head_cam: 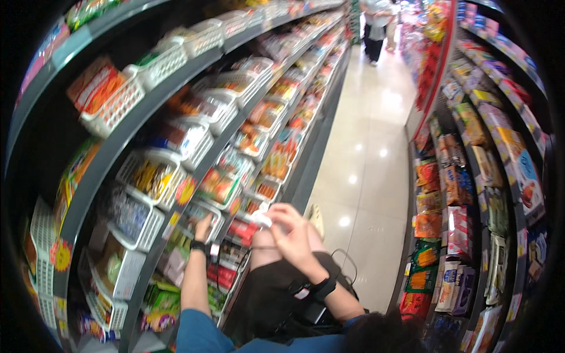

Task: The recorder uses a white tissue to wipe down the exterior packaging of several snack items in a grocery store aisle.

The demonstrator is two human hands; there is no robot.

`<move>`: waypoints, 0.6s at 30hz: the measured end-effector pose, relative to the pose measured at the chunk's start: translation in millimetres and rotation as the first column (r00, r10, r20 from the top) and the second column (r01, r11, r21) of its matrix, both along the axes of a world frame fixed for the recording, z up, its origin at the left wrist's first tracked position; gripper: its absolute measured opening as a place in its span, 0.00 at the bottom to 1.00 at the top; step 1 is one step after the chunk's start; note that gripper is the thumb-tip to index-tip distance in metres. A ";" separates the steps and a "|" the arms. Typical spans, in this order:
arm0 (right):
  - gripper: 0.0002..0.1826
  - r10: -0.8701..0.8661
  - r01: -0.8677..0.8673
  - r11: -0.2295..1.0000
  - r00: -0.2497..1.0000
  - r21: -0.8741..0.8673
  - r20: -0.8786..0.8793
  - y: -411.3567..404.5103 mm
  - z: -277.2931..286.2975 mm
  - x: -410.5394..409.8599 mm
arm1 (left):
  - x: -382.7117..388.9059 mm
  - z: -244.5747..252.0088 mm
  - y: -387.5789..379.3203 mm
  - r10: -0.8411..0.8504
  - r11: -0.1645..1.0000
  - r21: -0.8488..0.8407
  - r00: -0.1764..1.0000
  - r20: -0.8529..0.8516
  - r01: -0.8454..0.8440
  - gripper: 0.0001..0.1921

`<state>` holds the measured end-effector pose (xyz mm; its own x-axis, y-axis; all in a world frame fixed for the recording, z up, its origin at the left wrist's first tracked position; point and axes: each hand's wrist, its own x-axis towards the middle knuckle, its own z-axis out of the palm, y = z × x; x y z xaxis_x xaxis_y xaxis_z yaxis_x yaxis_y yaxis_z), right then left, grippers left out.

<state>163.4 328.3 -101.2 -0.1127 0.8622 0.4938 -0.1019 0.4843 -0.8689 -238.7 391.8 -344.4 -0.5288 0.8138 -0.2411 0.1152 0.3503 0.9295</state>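
Observation:
My left hand [204, 226] reaches into a white plastic basket [217, 224] on the shelf to the left, with a black band on its wrist. Its fingertips are partly hidden among blurred packets, so its grip is unclear. Above my bent knees, my right hand [288, 230] pinches a small white item [261, 217] at its fingertips; blur hides what it is. A black band circles that wrist too. Red packets [242, 230] lie on the low shelf between the hands. Farther up the same shelf, a basket holds orange and green packets [217, 187].
Gray shelving [152, 247] with several rows of white baskets rises on the left. On the right, another shelf unit holds snack packets [427, 225]. A tiled aisle [353, 189] runs between them toward a person [375, 31] standing far ahead. A thin cable [351, 260] loops beside my leg.

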 end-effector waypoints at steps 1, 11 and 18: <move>0.13 -0.043 0.043 0.999 0.999 -0.017 -0.021 4.1 0.6 5.4 | 13.3 20.3 3.3 0.034 0.999 -0.022 0.992 -0.124 -0.037 0.17; 0.15 -0.009 0.006 0.998 0.999 -0.061 -0.047 -8.1 12.8 -13.2 | 82.3 179.9 -62.5 0.122 0.958 0.134 0.783 0.610 -0.255 0.06; 0.13 0.345 -0.351 0.935 0.932 0.043 0.108 -26.7 -1.0 -70.2 | 146.9 204.0 -142.5 -0.285 0.945 0.325 0.609 0.740 0.047 0.11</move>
